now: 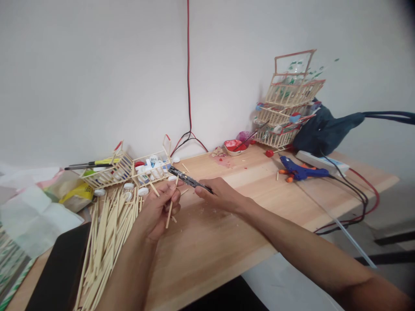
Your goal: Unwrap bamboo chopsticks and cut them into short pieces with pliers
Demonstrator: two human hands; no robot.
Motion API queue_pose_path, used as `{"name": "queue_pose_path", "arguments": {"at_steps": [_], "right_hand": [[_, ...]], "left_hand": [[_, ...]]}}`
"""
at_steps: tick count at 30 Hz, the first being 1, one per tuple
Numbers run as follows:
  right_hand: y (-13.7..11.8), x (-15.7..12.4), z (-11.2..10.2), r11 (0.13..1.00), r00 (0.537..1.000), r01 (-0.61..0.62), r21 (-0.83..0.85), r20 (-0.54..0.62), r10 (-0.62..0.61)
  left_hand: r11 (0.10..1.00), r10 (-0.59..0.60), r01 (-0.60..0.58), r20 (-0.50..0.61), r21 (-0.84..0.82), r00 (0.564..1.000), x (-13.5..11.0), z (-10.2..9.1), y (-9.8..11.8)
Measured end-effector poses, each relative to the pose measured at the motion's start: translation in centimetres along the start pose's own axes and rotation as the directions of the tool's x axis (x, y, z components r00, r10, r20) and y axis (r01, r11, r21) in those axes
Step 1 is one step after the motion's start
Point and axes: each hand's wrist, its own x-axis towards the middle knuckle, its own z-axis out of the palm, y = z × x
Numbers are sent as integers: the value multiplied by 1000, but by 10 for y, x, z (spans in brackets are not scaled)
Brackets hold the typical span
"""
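My left hand is closed around a thin wooden stick, pinched near its upper end and tilted. Another short stick pokes out by the same fingers. My right hand grips a flat, dark pliers-like cutting tool; its exact kind is hard to make out. The tool's head lies at the stick's top, beside my left fingertips. Whether its jaws are parted does not show. Left of my left forearm is a heap of loose wooden sticks.
Two stick-built carts holding bottle caps stand at the back left, near a black phone-like slab. At right are stacked stick carts, a blue glue gun with cables, a power strip and a red paint dish.
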Motion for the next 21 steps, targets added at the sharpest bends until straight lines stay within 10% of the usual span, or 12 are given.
{"name": "queue_pose_path", "arguments": {"at_steps": [21], "right_hand": [[-1, 0, 2, 997, 999, 1, 81, 51, -6]], "left_hand": [[990, 66, -68, 18, 124, 998, 1, -1, -3]]}}
